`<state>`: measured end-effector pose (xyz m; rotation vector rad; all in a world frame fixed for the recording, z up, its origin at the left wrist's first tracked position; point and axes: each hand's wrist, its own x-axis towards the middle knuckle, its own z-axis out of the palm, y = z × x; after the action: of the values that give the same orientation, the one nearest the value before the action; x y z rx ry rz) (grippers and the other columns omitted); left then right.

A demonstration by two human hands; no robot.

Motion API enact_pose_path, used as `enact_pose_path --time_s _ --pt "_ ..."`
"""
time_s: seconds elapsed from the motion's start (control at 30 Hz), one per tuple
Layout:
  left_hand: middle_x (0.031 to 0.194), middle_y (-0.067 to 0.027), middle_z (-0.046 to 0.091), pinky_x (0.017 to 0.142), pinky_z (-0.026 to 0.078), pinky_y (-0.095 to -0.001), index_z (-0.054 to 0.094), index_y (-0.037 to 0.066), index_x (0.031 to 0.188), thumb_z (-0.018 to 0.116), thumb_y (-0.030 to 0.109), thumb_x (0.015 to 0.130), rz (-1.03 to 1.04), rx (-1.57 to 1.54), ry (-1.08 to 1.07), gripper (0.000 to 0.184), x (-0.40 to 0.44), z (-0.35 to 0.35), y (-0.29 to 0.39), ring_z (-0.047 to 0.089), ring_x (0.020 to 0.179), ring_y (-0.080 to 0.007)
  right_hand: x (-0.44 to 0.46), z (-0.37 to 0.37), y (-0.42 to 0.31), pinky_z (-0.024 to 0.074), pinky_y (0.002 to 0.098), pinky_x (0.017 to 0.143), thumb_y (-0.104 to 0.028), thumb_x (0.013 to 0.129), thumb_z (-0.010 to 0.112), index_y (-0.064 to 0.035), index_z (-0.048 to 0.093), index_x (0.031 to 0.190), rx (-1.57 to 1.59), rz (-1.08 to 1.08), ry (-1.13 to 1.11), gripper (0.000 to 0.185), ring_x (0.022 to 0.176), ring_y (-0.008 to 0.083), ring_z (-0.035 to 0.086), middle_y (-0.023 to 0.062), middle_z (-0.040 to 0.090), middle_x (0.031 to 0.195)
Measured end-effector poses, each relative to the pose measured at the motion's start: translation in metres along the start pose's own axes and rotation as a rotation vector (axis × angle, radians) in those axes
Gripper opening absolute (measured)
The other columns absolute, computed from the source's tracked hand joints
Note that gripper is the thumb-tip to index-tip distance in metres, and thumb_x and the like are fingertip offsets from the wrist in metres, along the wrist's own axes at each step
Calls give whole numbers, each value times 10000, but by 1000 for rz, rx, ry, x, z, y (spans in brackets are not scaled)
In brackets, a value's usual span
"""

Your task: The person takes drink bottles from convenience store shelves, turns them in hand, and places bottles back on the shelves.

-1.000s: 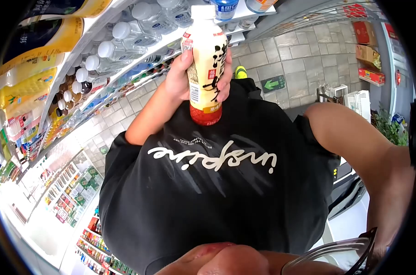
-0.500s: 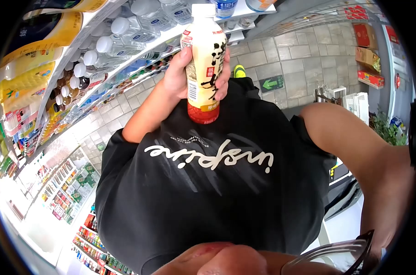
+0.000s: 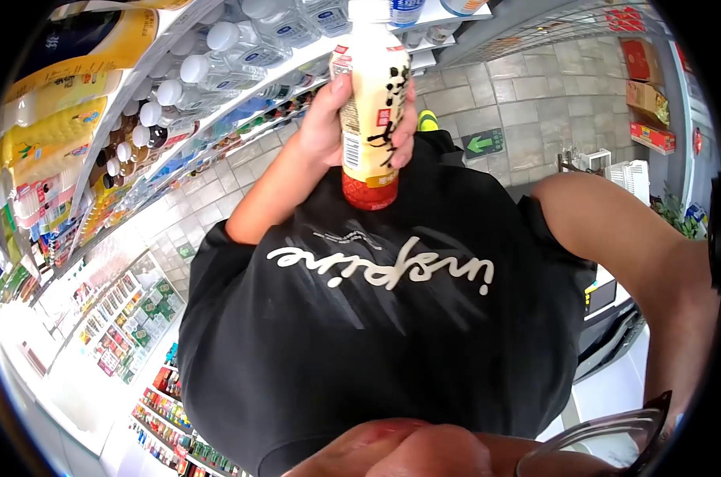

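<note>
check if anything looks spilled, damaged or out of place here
Nothing stands out. The bottle in the left hand looks intact, its white cap on; the clear bottles stand close together in rows, and no spill shows on the visible floor tiles.

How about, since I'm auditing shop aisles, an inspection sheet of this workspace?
Surface: grey tiled floor, bearing a green arrow sign.
Job's things: cream-labelled bottle, white cap on, red base, held before the black shirt.
Clutter: boxes at the picture's right.
Hands: left hand wraps the cream-labelled bottle; right hand out of view, though the right arm shows.
Cables: nothing seen.
Surroundings: shelved clear bottles with white caps, at the left.
</note>
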<state>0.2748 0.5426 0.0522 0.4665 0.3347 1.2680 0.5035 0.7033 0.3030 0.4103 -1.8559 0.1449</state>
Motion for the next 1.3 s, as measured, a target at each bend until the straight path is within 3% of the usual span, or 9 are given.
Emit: enact_pose_path --time_s 0.27,0.6,0.73,1.3 --pt "800 -104 589 646 524 -406 464 42 1227 613 835 808 4 -4 90 909 -1 0 1 643 639 -291 2 4 4 498 363 809 -336 1110 372 -261 446 1563 14 -5 -27 465 1187 214 584 81 416 1600" --pt "801 -93 579 645 511 -404 447 50 1223 621 833 802 2 -46 -10 905 2 -6 -1 636 647 -284 1 4 11 500 365 810 -329 1108 379 -251 447 1562 18 11 -49 466 1186 214 585 88 418 1598" --pt "798 -94 578 644 509 -397 451 48 1222 608 829 818 -16 3 64 893 -1 -1 3 635 639 -287 -1 7 13 501 366 811 -326 1107 382 -248 448 1562 20 22 -26 466 1186 215 586 90 418 1597" --pt "787 -107 577 656 526 -405 458 34 1224 611 801 837 -12 3 38 873 1 -2 9 643 634 -298 17 -3 13 506 369 813 -314 1104 394 -232 450 1560 -15 -6 -110 467 1185 216 589 102 420 1593"
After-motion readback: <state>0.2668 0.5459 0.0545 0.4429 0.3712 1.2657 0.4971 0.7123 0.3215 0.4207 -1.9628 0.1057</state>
